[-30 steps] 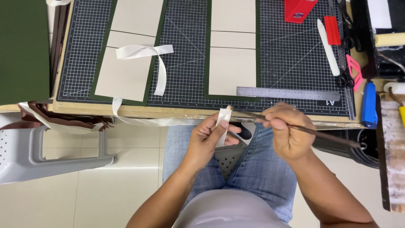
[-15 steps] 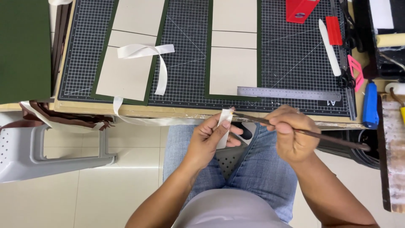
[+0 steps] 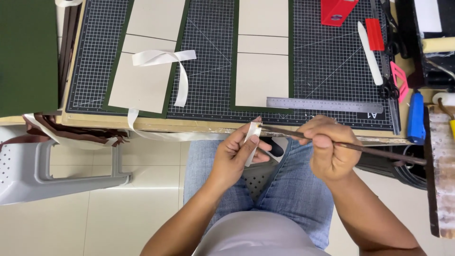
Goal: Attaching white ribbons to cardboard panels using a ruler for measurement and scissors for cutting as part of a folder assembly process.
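Left hand (image 3: 234, 156) pinches the white ribbon end (image 3: 252, 137) upright, held over the lap just below the bench (image 3: 199, 124) edge. Brush (image 3: 341, 144) lies near-horizontal, tip touching the ribbon from the right, handle running right. Right hand (image 3: 329, 154) is closed round the brush mid-shaft.

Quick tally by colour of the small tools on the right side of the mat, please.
Red: 2, a block and a flat bar
White: 1, a folder
Pink: 1, a triangle tool
Blue: 1, a handle
Silver: 1, a ruler
Total: 6
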